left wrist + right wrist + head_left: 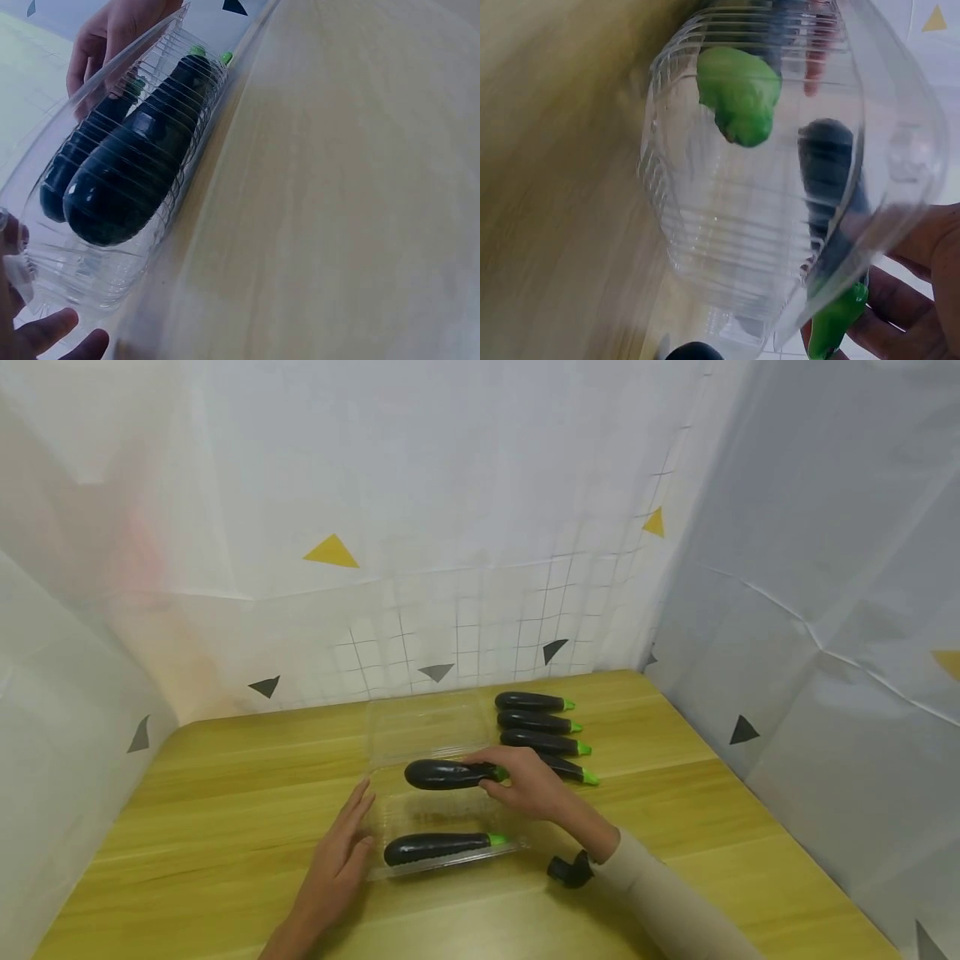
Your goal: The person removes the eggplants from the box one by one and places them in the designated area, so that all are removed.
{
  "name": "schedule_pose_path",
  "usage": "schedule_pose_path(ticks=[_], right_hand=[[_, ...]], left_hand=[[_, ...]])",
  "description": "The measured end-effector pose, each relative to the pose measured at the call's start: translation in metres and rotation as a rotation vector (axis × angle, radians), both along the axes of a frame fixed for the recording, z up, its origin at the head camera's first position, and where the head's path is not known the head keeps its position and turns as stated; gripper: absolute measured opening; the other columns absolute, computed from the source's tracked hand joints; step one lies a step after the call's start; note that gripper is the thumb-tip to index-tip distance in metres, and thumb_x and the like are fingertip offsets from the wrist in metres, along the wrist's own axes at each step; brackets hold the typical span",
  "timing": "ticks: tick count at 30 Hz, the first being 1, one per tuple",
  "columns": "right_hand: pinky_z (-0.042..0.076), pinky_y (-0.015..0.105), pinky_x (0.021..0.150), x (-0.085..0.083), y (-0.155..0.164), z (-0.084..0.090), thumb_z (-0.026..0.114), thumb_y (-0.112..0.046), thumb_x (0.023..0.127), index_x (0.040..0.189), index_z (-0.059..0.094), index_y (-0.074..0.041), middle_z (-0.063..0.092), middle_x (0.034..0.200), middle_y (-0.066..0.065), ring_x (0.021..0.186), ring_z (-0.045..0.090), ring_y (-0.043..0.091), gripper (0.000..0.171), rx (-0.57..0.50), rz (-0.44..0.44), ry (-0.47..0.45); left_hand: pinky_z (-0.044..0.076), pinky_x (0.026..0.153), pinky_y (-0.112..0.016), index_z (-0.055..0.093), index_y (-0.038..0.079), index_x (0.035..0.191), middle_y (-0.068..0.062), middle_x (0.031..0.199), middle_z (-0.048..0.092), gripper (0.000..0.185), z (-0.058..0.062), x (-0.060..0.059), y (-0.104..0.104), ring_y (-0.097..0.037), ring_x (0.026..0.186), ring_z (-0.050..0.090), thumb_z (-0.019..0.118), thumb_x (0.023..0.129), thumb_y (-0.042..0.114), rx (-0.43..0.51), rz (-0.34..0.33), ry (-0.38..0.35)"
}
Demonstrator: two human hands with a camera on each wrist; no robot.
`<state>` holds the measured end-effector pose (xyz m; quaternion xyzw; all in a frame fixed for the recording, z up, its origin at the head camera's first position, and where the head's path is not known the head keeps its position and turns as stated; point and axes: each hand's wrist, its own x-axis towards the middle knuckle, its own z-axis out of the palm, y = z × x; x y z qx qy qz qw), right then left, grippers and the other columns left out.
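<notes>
A clear plastic clamshell box [444, 815] lies open on the wooden table, its lid [420, 725] folded back. One dark eggplant with a green stem [437, 848] lies in the front of the box. My right hand [495, 774] grips a second eggplant [446, 774] by its stem end, low over the back of the box. My left hand [352, 827] lies flat with straight fingers against the box's left side. In the right wrist view the held stem [834, 324] shows by my fingers [919, 319]. The stem of the eggplant lying in the box [739, 94] shows through the ribbed wall.
Several more eggplants [534, 722] lie in a row just right of the lid, the nearest partly hidden by my right hand. White sheeting closes off the back [450, 527] and both sides of the table [225, 793]. A black wrist camera [567, 870] sits on my right sleeve.
</notes>
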<state>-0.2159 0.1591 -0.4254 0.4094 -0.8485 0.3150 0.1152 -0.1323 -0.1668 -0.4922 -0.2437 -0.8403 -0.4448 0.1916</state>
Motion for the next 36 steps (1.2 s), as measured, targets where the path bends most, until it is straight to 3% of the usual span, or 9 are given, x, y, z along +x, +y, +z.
schedule_pose_path(ticks=[13, 19, 36], right_hand=[[0.058, 0.041, 0.087, 0.002, 0.020, 0.003, 0.082, 0.001, 0.086, 0.127, 0.073, -0.010, 0.074, 0.121, 0.003, 0.110, 0.068, 0.019, 0.044, -0.026, -0.065, 0.042], [0.057, 0.044, 0.093, 0.003, 0.030, 0.004, 0.084, 0.002, 0.085, 0.127, 0.073, -0.009, 0.073, 0.123, 0.003, 0.114, 0.068, 0.021, 0.044, -0.056, -0.074, 0.064], [0.056, 0.046, 0.095, 0.011, 0.057, 0.006, 0.082, 0.001, 0.087, 0.125, 0.074, -0.011, 0.071, 0.128, 0.004, 0.119, 0.066, 0.024, 0.040, -0.057, -0.179, -0.034]], left_hand=[[0.017, 0.117, -0.014, 0.043, -0.006, 0.154, -0.021, 0.165, 0.031, 0.059, 0.001, 0.000, -0.002, -0.038, 0.149, 0.030, 0.054, 0.097, -0.010, 0.002, -0.009, 0.008], [0.017, 0.117, -0.013, 0.042, -0.004, 0.155, -0.020, 0.165, 0.031, 0.060, 0.000, 0.000, -0.004, -0.037, 0.150, 0.029, 0.054, 0.096, -0.010, -0.004, -0.004, 0.006], [0.017, 0.118, -0.015, 0.043, -0.011, 0.151, -0.022, 0.164, 0.032, 0.059, 0.002, 0.002, -0.005, -0.040, 0.148, 0.030, 0.054, 0.094, -0.014, 0.004, -0.004, 0.030]])
